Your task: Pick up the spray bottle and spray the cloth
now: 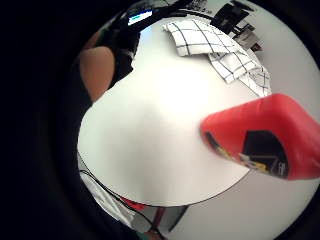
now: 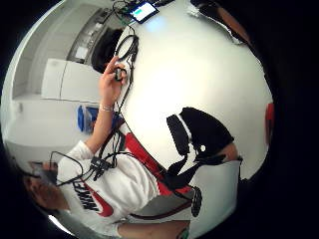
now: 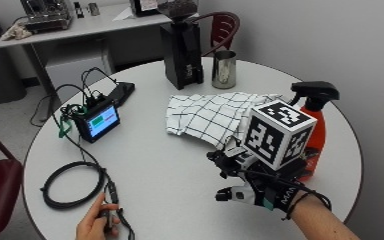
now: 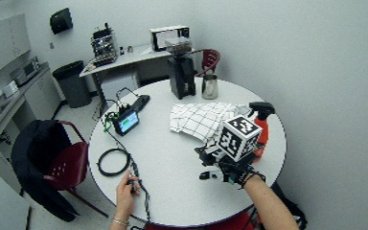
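A red spray bottle [image 3: 314,131] with a black trigger head stands upright near the table's right edge. A white cloth with black checks [image 3: 208,117] lies crumpled in the middle of the round white table [image 3: 165,165], just left of the bottle. My gloved right hand [image 3: 258,187] hovers low over the table right beside the bottle, on its left, and holds nothing. Its fingers [image 3: 222,159] reach toward the cloth's near edge. In the little finger side palm view the bottle [image 1: 265,135] looms close beside the palm, with the cloth [image 1: 215,45] farther off.
Behind the cloth stand a black grinder [image 3: 182,50] and a metal cup [image 3: 224,69]. A small screen device [image 3: 99,121] and a coiled cable [image 3: 72,185] lie on the table's left. The bare left hand [image 3: 99,225] holds a small control at the near edge.
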The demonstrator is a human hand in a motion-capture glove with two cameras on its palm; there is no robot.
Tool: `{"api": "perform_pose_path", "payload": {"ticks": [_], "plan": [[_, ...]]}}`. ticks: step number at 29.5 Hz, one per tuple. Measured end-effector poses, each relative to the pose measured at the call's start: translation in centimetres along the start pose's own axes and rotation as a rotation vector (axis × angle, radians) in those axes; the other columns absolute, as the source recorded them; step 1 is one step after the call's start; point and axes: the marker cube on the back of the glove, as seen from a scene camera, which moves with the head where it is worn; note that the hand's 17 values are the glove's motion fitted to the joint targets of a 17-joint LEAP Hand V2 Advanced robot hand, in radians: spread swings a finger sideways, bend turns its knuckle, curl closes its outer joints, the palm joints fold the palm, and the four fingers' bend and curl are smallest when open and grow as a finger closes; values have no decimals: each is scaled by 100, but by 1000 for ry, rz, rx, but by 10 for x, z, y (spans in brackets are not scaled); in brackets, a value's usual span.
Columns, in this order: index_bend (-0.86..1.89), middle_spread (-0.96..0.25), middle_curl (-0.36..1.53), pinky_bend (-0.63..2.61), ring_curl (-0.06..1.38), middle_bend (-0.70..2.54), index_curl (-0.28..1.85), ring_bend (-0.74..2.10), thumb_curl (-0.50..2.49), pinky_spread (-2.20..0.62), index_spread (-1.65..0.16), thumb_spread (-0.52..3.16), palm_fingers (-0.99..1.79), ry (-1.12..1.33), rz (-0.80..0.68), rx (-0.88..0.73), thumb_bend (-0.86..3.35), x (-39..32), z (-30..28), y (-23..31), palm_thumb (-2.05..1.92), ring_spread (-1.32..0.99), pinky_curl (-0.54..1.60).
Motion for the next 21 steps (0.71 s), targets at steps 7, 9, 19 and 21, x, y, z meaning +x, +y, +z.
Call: {"api": "perform_pose_path", "payload": {"ticks": [7, 9, 19, 21], "plan": [[12, -2, 16, 49, 18, 29, 12, 37, 13, 14, -30, 75, 58, 4, 0, 1, 32, 0, -1, 1, 53, 2, 21], [12, -3, 17, 50, 19, 29, 13, 37, 14, 15, -32, 82, 57, 8, -1, 1, 31, 0, -1, 2, 54, 2, 23], [12, -3, 24, 49, 23, 28, 17, 37, 19, 17, -37, 105, 56, 14, -8, 5, 27, -3, -4, 3, 58, 2, 27], [12, -3, 25, 49, 24, 28, 17, 37, 19, 17, -37, 107, 55, 17, -7, 4, 26, -3, -4, 3, 58, 2, 27]]}}
